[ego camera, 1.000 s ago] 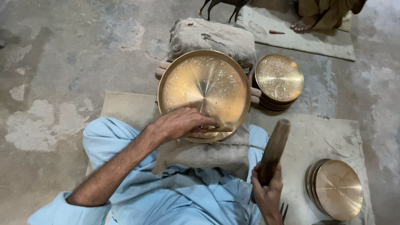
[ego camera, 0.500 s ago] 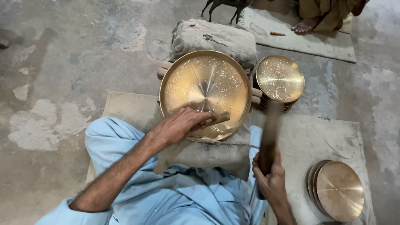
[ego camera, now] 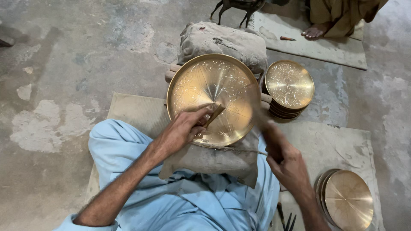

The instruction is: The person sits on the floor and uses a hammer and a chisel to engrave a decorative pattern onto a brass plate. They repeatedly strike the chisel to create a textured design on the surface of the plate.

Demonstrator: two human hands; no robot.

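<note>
Left hand (ego camera: 182,130) fingers pinch chisel (ego camera: 214,115) on brass plate (ego camera: 214,96); blurred right hand (ego camera: 284,160), grip indiscernible, risks mis-striking fingers.

A floor workshop: stacked brass plates (ego camera: 289,87) on bare concrete floor (ego camera: 77,55).

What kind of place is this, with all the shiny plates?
Probably a metal craft workshop, worked on the floor. A left hand holds a small tool on a patterned brass plate; more brass plates are stacked on the concrete floor.
</note>
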